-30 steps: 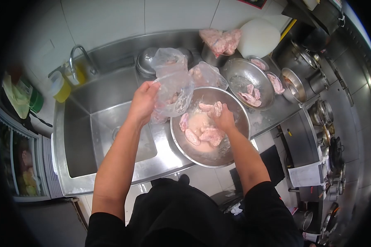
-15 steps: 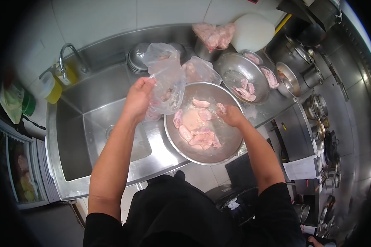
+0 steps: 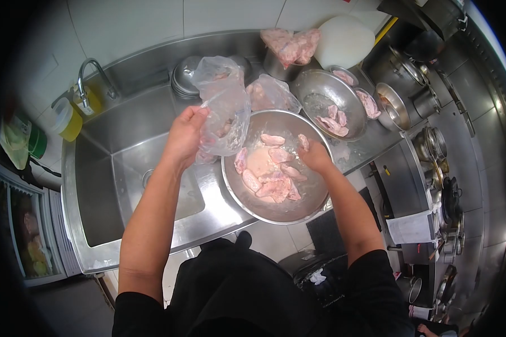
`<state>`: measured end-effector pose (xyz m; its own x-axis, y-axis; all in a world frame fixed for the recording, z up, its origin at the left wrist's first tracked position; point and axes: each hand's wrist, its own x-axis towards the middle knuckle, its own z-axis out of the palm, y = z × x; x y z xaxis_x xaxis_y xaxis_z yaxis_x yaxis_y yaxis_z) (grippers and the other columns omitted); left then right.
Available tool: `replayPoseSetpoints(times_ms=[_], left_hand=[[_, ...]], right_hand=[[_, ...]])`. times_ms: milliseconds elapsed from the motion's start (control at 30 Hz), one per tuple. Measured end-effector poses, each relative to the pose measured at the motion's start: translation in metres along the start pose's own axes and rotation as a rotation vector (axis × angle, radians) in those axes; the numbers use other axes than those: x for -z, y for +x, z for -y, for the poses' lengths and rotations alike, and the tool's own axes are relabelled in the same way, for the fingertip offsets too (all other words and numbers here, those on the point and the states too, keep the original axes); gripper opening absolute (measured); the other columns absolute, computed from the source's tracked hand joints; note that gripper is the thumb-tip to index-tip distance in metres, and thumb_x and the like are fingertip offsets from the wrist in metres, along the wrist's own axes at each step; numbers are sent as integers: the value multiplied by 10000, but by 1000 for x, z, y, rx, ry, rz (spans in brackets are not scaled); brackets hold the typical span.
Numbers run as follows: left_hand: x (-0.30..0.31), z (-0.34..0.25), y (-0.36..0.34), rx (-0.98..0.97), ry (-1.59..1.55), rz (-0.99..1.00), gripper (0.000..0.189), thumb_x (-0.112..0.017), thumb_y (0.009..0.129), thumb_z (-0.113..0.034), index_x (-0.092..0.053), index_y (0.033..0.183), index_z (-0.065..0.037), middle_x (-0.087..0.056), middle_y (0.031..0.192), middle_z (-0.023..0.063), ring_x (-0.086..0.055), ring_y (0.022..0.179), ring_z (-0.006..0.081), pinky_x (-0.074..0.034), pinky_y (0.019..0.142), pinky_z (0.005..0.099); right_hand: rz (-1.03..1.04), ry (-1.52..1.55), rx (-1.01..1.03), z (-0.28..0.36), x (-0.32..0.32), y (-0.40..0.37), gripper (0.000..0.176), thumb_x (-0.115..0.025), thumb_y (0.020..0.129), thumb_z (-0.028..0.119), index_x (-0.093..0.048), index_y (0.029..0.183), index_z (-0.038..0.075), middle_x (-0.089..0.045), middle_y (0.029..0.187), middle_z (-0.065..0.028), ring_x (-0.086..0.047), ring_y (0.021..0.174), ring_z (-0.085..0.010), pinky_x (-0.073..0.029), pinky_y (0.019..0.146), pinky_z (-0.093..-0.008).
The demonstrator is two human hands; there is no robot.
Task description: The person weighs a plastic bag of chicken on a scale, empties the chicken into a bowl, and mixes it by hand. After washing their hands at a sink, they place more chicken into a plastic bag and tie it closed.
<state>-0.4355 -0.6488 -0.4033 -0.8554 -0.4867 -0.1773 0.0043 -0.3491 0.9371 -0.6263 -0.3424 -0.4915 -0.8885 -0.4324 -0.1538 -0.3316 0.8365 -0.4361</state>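
My left hand (image 3: 189, 128) grips the edge of a clear plastic bag (image 3: 229, 115), which hangs at the rim of a large steel bowl (image 3: 315, 202). Bits of something pale and pinkish show through the bag. Inside the bowl lie several raw chicken pieces (image 3: 275, 184), with cloudy liquid around them. My right hand (image 3: 318, 156) is over the bowl's right side, fingers closed on a small chicken piece (image 3: 303, 141). Its fingertips are partly hidden by the back of the hand.
A second steel bowl (image 3: 356, 126) with a few chicken pieces stands behind on the right. Bagged meat (image 3: 291, 47) tops a steel pot at the back, and another meat bag (image 3: 271, 94) lies nearer. On the left are the sink (image 3: 118, 185) and faucet (image 3: 87, 84).
A chicken piece now lies in the bowl just below my right hand, where none showed before. My right hand has shifted slightly. The left still holds the bag in nearly the same place.
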Motion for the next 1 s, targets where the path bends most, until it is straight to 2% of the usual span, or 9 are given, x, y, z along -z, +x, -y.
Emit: replayPoseSetpoints(times_ms=[67,167,367,467,567,667,800,900,1000], left_hand=[[-1,-2,-3,8,-6,2,165,-536,979,-211,-566,1044,-62,-593,854,10,-536,683,89,-487,586,276],[0,-2,-3,27,11,27,146,-535,981,-226,-555,1039,-93,-598,892,-4,-559,735,93,-500,613,288],[-3,-4,-4,32,13,12,160,-526,985,-213,-559,1051,-71,-603,887,14,-555,719,95,-494,608,285],[-2,-2,-2,24,3,6,171,-519,988,-201,-565,1060,-52,-605,872,27,-544,690,95,-487,595,278],[-2,0,-1,21,3,7,172,-523,986,-209,-569,1051,-56,-590,842,16,-533,674,93,-489,591,279],[0,3,1,15,16,3,171,-533,980,-220,-575,1034,-63,-563,799,0,-518,655,90,-490,583,279],[-1,8,2,18,22,-1,161,-546,971,-226,-580,1010,-74,-532,756,-16,-504,636,88,-490,574,278],[5,9,5,61,42,37,159,-534,983,-247,-569,1046,-105,-616,939,0,-583,792,107,-501,633,292],[-1,6,0,16,4,-3,154,-545,973,-229,-584,991,-81,-550,767,-12,-515,643,90,-493,572,279]], right_hand=[[-5,169,9,-6,-1,2,466,-654,821,354,-664,1028,-64,-656,1010,-288,-634,984,-404,-484,877,-436],[192,92,-56,4,11,-3,457,-630,838,337,-639,1102,-36,-667,1040,-257,-644,1009,-375,-490,869,-393],[489,-390,145,18,11,-14,512,-617,844,385,-629,1117,-47,-654,1063,-268,-622,1037,-398,-464,934,-425],[515,-336,139,41,15,-35,582,-675,798,351,-557,1250,3,-618,1181,-238,-581,1117,-391,-447,969,-432],[489,-549,334,77,27,-63,750,-746,719,306,-448,1367,73,-541,1313,-194,-519,1214,-363,-437,985,-414],[97,-538,808,41,-26,-69,628,-744,675,240,-529,1246,91,-631,1121,-177,-621,1060,-312,-489,872,-418],[393,-630,549,62,-34,-66,701,-784,601,258,-516,1231,106,-654,1084,-154,-639,1026,-294,-493,838,-429],[586,-505,403,73,-22,-52,718,-801,566,275,-535,1208,93,-667,1055,-153,-647,1010,-300,-494,824,-438],[647,-411,311,68,-28,-42,674,-803,559,286,-596,1163,71,-678,1037,-165,-646,1013,-311,-494,825,-441]])
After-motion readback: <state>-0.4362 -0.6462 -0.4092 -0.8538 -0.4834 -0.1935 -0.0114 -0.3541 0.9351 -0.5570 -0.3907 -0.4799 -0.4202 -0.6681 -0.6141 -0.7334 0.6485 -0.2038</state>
